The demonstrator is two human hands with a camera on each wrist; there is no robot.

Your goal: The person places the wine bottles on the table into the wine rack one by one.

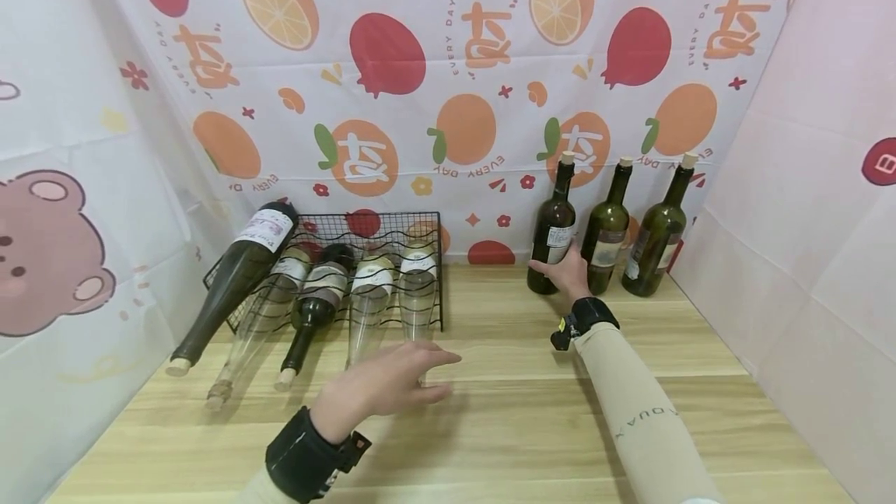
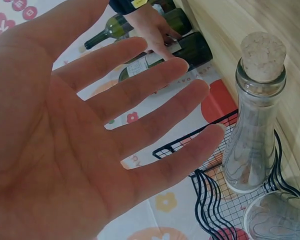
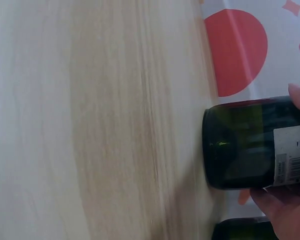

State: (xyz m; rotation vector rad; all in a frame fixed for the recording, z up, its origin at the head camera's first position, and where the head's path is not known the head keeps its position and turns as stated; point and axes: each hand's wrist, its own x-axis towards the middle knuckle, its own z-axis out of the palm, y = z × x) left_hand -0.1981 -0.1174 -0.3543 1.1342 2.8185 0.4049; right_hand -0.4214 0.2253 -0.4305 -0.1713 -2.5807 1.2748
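Note:
My right hand grips the lower body of a dark green wine bottle, corked and upright near the back wall. In the right wrist view its thumb and fingers lie on opposite sides of the bottle, around the white label. My left hand hovers over the table with fingers spread, holding nothing. Just beyond it are clear corked bottles lying in a black wire rack. The left wrist view shows the bare palm beside a clear bottle's cork.
Two more green wine bottles, one in the middle and one at the right, stand by the held one. In the rack, a large dark bottle and a smaller dark bottle point necks forward. A fruit-print cloth hangs behind.

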